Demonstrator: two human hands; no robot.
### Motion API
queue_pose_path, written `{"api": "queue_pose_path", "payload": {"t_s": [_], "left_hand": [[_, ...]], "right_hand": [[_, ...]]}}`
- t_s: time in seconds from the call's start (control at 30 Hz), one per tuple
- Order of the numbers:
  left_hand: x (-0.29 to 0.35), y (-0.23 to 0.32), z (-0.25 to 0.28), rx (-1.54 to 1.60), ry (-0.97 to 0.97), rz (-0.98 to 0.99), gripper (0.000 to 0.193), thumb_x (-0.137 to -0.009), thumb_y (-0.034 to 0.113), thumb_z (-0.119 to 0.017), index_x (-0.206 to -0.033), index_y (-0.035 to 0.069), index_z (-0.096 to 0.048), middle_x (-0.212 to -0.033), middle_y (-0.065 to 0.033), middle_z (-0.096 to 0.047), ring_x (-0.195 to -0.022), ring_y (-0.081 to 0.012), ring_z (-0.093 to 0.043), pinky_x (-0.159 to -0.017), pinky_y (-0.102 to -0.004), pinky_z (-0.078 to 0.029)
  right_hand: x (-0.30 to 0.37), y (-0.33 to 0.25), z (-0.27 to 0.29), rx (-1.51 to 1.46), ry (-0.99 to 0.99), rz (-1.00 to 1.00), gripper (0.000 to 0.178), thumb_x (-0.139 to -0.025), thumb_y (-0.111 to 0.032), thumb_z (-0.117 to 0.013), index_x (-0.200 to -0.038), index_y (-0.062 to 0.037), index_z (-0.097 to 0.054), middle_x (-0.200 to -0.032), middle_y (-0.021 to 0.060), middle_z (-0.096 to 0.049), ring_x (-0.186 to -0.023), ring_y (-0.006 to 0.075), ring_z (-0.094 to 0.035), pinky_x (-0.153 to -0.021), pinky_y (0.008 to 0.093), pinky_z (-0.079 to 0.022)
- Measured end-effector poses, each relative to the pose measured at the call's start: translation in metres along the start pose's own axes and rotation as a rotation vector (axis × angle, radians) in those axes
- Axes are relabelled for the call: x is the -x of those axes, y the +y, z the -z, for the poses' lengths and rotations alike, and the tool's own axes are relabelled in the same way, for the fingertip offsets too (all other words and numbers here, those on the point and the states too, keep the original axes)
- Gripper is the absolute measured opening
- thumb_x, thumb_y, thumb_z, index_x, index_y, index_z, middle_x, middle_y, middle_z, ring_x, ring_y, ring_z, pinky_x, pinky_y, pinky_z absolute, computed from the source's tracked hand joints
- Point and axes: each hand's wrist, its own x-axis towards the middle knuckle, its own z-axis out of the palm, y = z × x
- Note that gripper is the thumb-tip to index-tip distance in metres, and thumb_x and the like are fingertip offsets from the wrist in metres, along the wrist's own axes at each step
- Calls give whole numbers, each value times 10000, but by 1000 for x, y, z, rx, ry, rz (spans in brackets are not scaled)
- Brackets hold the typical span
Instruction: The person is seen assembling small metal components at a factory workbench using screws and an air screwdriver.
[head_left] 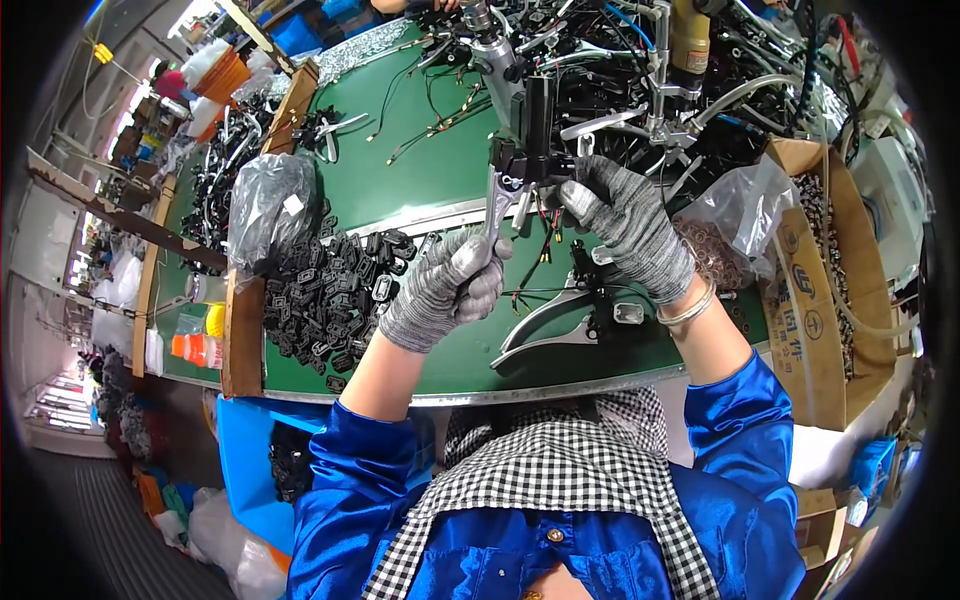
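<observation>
Both my hands wear grey knit gloves. My left hand [450, 285] is closed round the silver blade of a brake lever [494, 210], held upright above the green bench [420, 190]. The lever's black clamp end [510, 160] sits against a dark upright piece [538, 115]; whether they are joined I cannot tell. My right hand [630, 225] is curled beside that end, thumb and fingers bent together, and what they pinch is hidden. Below my hands lie more brake levers [560, 325] with black bodies and thin cables. Left of my left hand spreads a pile of small black plastic parts [330, 290].
A metal fixture [495, 60] rises at the back, with heaped brake levers [620, 150] behind. At right are a clear bag [740, 215] by copper-coloured rings [710, 255] and a cardboard box [800, 310] of small metal fittings. A grey plastic bag [270, 210] stands left, near a wooden divider [243, 340].
</observation>
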Motion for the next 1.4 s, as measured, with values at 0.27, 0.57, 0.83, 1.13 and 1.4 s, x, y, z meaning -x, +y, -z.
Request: {"api": "queue_pose_path", "payload": {"t_s": [0.27, 0.57, 0.83, 1.13, 1.4], "left_hand": [[1, 4, -14, -285, 57, -100, 389, -961, 413, -560, -1104, 52, -538, -625, 28, -431, -489, -61, -385, -421, -199, -298], [-2, 0, -16, -535, 102, -288, 385, -975, 355, -552, -1137, 10, -599, -718, 2, -538, -566, -63, -470, -517, -199, -393], [-11, -8, -3, -696, 119, -421, 383, -961, 352, -574, -1135, 13, -617, -782, 4, -588, -677, -60, -520, -634, -214, -458], [-8, -15, -4, -706, 245, -467, 357, -971, 326, -560, -1099, -5, -605, -787, -14, -565, -679, -84, -496, -632, -243, -436], [-13, -58, -17, -891, 565, -578, 229, -955, 201, -575, -1100, 30, -621, -851, -106, -629, -717, -196, -602, -666, -320, -494]], "right_hand": [[6, -4, 0, -163, 66, 60, 314, -960, -231, -598, -1170, 2, -596, -931, 36, -684, -790, 73, -617, -716, 225, -517], [13, -10, -4, -278, 92, 103, 307, -967, -237, -587, -1159, 2, -595, -922, 44, -681, -763, 82, -627, -697, 237, -529], [12, -15, -3, -144, 50, 214, 306, -961, -161, -587, -1210, 18, -573, -958, 62, -648, -789, 93, -642, -703, 245, -539], [9, -5, -14, -138, 168, 320, 355, -940, -175, -618, -1236, -2, -528, -918, 55, -637, -715, 101, -627, -686, 232, -534], [7, 0, -30, -204, 253, -239, 272, -910, -204, -665, -1077, -36, -530, -919, 34, -597, -807, 97, -609, -696, 236, -509]]}}
